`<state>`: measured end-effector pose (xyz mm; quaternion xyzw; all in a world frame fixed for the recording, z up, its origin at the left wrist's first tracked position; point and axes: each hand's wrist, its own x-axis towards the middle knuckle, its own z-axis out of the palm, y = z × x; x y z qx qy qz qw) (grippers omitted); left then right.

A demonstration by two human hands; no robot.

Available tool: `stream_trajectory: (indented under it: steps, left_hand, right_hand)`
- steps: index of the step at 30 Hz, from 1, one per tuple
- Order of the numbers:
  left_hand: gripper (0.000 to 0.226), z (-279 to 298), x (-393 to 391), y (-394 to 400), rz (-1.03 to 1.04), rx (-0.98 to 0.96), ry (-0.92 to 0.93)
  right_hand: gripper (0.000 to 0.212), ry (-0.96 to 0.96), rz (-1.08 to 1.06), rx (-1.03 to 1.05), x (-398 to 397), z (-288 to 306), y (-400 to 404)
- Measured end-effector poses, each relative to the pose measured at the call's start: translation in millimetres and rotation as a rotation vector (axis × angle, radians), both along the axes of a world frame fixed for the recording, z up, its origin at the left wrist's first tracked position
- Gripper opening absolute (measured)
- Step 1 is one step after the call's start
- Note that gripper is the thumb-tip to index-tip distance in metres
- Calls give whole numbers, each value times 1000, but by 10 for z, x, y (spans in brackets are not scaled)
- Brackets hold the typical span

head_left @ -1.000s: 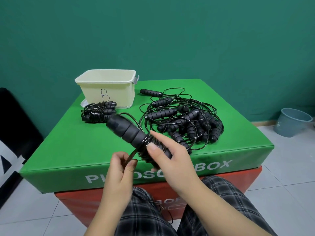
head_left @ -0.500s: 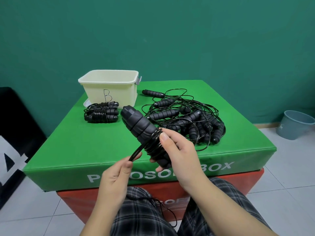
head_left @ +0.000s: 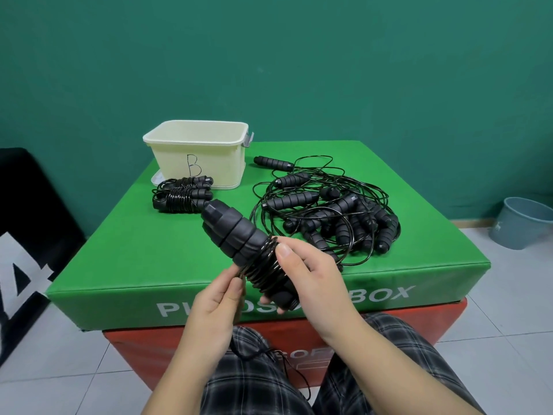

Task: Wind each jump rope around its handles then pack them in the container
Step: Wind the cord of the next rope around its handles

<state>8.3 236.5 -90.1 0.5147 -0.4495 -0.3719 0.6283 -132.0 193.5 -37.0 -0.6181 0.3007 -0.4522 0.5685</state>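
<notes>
There is one view only, a wide-angle camera worn on the person's head, so nothing is shared with a second view. It looks forward and down over the green box [head_left: 179,265], which serves as the landmark and fills the middle of the frame. The near edge of that box sits low in the picture, just beyond the person's lap, so the camera is close to it and above it. Past the far edge of the box the green wall [head_left: 269,61] fills the upper half. Straight lines bow slightly toward the frame edges.
</notes>
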Motion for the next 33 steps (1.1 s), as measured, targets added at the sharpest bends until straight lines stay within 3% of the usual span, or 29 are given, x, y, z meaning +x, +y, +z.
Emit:
stream_trajectory:
  steps: [4,9,15,20,23,28,33]
  left_hand:
    - [22,42,-18,11,59,-44,32]
    - [28,91,-25,40,70,-76,-66]
    - [17,87,-45,28,159,-35,-44]
    - [18,119,-39,47,182,-38,-119]
    - [19,137,-70,51,207,-59,-174]
    - [22,152,-82,55,227,-77,-248]
    - [16,188,-100,69,166,-107,-263]
  right_hand:
    - [55,125,-73,-158,-3,-24,-20]
    - [23,134,-187,-222,11,-26,-41]
    - [21,306,-413,-510,-24,-121,-105]
    - [33,431,-358,-468,-18,-70,-85]
    - [57,548,-252,-432,8,-18,-23]
    - [85,789,-213,-550,-13,-57,-45]
    - [81,759,-261,-448,-39,-64,-52]
